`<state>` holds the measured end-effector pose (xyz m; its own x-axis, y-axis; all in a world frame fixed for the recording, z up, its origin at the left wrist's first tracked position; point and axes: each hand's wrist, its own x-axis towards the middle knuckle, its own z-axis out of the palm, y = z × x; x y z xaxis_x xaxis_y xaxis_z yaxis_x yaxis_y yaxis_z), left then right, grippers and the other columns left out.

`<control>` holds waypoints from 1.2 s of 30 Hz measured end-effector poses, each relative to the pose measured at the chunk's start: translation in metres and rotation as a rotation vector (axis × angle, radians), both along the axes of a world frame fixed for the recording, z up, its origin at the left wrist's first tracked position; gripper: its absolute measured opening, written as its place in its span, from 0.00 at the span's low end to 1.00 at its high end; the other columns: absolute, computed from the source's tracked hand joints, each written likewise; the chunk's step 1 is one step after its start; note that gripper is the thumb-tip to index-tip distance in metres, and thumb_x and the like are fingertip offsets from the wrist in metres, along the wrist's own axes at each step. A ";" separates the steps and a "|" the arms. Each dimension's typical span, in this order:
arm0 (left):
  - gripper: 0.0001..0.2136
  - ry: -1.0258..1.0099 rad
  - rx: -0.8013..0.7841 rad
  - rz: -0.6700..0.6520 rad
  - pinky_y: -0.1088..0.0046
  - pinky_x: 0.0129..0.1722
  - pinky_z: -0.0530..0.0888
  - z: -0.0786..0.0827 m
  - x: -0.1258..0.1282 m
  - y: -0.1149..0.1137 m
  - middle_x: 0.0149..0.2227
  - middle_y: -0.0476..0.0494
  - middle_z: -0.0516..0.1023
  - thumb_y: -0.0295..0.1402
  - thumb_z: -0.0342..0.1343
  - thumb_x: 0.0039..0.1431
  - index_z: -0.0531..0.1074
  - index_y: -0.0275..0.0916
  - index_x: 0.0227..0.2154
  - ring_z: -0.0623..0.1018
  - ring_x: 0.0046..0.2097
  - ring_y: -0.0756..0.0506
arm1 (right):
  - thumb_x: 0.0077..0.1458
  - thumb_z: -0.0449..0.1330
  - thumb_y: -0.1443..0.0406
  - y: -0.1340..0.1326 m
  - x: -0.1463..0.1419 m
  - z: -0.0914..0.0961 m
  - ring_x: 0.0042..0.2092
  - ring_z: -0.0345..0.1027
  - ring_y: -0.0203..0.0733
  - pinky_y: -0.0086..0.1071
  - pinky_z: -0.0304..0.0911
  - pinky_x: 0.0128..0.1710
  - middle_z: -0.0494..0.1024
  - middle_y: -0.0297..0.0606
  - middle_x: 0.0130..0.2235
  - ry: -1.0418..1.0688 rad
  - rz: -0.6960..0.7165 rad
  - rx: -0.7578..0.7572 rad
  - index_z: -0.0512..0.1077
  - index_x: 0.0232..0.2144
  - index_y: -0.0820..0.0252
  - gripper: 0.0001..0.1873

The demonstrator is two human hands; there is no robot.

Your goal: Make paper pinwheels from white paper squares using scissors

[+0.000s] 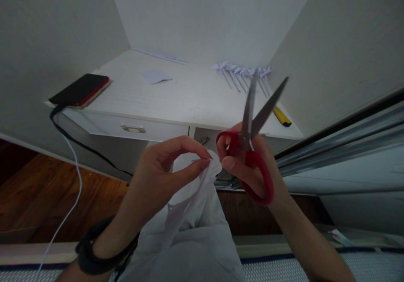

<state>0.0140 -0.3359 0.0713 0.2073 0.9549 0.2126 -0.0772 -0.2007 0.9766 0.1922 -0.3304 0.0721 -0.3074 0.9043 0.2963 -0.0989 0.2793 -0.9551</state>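
Scissors [248, 139] gaping, clutched in the right hand [243, 170]; left hand [160, 174] pinching thin white stuff [215, 164] over the lap [195, 248]. White tabletop [176, 101] tucked between walls [217, 17], phone [80, 89] on one corner.

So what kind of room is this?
Probably a room in a home, maybe a bedroom. You can see a white desk with a drawer, a wooden floor, and what looks like a woven mat.

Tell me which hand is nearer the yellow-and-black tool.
Right. The right hand, holding scissors, is short of the tool, to its left; the left hand is farther left.
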 end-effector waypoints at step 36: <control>0.12 -0.015 0.133 0.153 0.77 0.39 0.73 -0.002 0.004 -0.010 0.34 0.54 0.78 0.19 0.62 0.50 0.76 0.47 0.27 0.75 0.40 0.51 | 0.33 0.56 0.75 -0.010 -0.001 -0.003 0.31 0.57 0.34 0.28 0.57 0.29 0.65 0.31 0.33 -0.733 -0.402 0.493 0.55 0.35 0.54 0.24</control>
